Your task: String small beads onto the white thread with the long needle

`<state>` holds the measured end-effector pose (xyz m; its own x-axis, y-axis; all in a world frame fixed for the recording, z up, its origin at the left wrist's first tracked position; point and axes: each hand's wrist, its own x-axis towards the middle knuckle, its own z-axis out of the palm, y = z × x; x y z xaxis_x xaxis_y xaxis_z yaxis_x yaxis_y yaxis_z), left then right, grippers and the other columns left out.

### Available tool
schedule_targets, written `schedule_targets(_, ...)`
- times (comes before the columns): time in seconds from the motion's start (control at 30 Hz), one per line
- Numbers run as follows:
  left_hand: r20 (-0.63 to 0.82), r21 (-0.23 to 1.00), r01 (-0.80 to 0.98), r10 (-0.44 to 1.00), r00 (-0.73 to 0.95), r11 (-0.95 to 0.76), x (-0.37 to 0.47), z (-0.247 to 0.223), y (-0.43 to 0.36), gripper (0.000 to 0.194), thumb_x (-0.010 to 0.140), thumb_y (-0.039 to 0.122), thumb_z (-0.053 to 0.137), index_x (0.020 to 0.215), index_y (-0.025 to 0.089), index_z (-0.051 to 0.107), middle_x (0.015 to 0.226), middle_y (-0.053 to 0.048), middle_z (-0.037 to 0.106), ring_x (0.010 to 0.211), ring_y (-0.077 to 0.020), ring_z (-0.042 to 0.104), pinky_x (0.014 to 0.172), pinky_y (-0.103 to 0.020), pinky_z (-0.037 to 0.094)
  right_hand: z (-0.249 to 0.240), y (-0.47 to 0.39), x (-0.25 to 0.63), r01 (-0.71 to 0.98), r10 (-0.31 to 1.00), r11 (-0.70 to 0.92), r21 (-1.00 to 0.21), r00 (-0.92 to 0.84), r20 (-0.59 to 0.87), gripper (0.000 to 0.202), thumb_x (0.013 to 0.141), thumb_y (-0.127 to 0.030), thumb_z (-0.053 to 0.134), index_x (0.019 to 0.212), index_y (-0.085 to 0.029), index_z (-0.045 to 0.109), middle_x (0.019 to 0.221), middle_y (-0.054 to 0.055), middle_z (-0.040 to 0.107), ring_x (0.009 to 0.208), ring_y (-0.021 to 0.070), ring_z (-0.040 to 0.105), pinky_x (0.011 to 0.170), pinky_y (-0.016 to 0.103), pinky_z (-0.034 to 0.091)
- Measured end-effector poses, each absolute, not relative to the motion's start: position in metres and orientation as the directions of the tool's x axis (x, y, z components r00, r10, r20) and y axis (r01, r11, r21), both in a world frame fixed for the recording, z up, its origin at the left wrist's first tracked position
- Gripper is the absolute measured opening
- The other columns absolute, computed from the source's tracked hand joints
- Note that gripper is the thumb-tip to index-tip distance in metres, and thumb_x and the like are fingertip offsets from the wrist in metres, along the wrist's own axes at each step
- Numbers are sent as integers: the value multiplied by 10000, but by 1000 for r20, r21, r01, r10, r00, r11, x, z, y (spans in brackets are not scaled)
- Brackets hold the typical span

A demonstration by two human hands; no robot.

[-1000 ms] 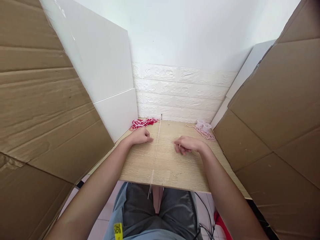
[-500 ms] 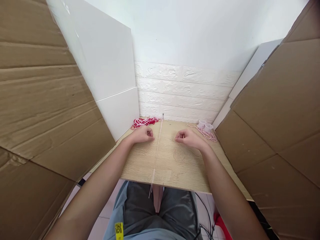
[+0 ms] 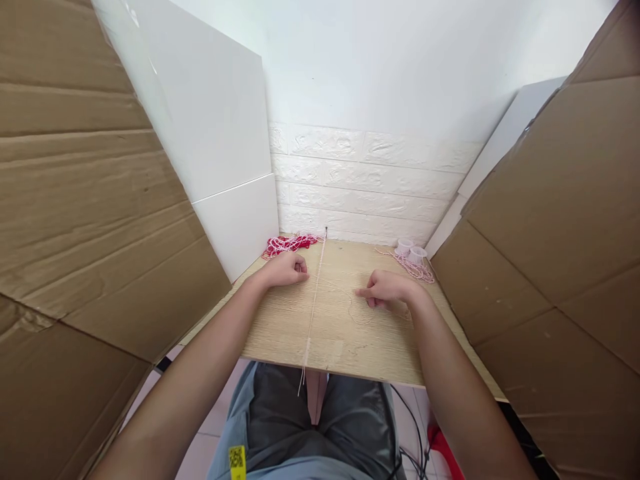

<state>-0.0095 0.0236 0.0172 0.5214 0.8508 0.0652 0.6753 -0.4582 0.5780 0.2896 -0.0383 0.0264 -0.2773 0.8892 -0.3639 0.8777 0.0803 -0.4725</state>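
Note:
A pale cord point(image 3: 314, 300) runs from a small dark nail point(image 3: 326, 229) at the wall to the table's front edge, where its loose ends hang down. Left of the cord is my left hand point(image 3: 287, 269), thumb and fingertips pinched together; anything between them is too small to make out. To the cord's right, my right hand point(image 3: 385, 287) is low over the table, its fingers curled and the index fingertip pointing left. A thin pale thread point(image 3: 361, 323) curves in a loose loop on the wood and meets the fingers of this hand.
Red and white cords point(image 3: 290, 245) lie bundled at the back left. Two small clear cups point(image 3: 417, 255) stand at the back right beside a pink-white twisted cord point(image 3: 415, 270). Cardboard walls point(image 3: 100, 200) flank the wooden table point(image 3: 280, 333), and a white brick-pattern wall point(image 3: 370, 180) closes the back.
My right hand has moved right and toward me, and its fingers have curled differently. The thin thread's loop has shifted with it. My left hand and the pale cord stay where they were.

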Motion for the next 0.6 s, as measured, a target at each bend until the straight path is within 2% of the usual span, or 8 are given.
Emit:
schedule_targets(0.13, 71, 581, 677, 857, 510, -451, -9, 17, 23, 190, 665, 344, 664, 741, 175, 710, 718, -37, 678, 649, -166, 585, 542, -251, 370, 20, -34, 286, 842, 979, 150, -518, -198, -39, 228, 725, -400, 692, 736, -173, 667, 667, 16, 645, 562, 131, 525, 514, 242, 324)
schedule_targets(0.17, 75, 582, 677, 859, 506, -450, -9, 17, 23, 187, 663, 340, 665, 740, 175, 710, 718, -36, 678, 651, -166, 584, 542, -251, 369, 17, -32, 284, 829, 979, 167, -533, -204, -12, 206, 706, -363, 709, 789, -178, 669, 716, 12, 658, 593, 130, 541, 521, 232, 333)
schedule_targets(0.23, 92, 585, 671, 860, 502, -455, -8, 17, 23, 181, 668, 340, 664, 728, 174, 705, 706, -32, 671, 645, -164, 579, 544, -251, 369, 11, -30, 280, 810, 965, 181, -558, -257, -59, 188, 690, -298, 716, 830, -182, 668, 759, 7, 668, 617, 123, 553, 528, 218, 347)
schedule_targets(0.3, 121, 602, 653, 860, 495, -460, -7, 18, 22, 183, 683, 348, 663, 717, 170, 695, 679, -24, 655, 624, -155, 562, 543, -251, 368, 6, -29, 277, 798, 941, 181, -575, -311, -136, 121, 695, -239, 700, 791, -174, 667, 746, 6, 668, 614, 117, 551, 532, 212, 354)
schedule_targets(0.37, 156, 643, 609, 857, 491, -465, -4, 21, 19, 198, 700, 357, 665, 728, 163, 695, 672, -20, 645, 605, -140, 540, 542, -248, 365, 3, -28, 275, 789, 937, 179, -587, -319, -143, 45, 703, -186, 673, 742, -166, 662, 732, 10, 671, 622, 119, 556, 539, 211, 355)
schedule_targets(0.5, 157, 739, 462, 791, 591, -491, 7, 33, 4, 271, 734, 393, 676, 861, 164, 746, 849, -43, 701, 622, -120, 532, 556, -242, 373, 2, -25, 270, 787, 975, 196, -585, -220, 31, 24, 720, -156, 643, 738, -167, 653, 740, 26, 681, 646, 138, 567, 552, 224, 349)
schedule_targets(0.53, 118, 758, 433, 755, 645, -488, 10, 36, -1, 305, 742, 406, 677, 921, 172, 756, 881, -44, 706, 617, -118, 532, 550, -242, 371, 2, -25, 268, 782, 977, 206, -589, -195, 83, 26, 731, -160, 632, 749, -170, 649, 750, 29, 682, 658, 142, 569, 561, 227, 353)
schedule_targets(0.6, -44, 774, 445, 663, 747, -451, 17, 42, -10, 407, 753, 446, 675, 1074, 205, 745, 751, -14, 682, 519, -108, 482, 487, -247, 328, 1, -23, 265, 754, 972, 232, -615, -162, 168, 49, 746, -152, 605, 778, -171, 638, 785, 33, 685, 689, 146, 578, 589, 228, 372)
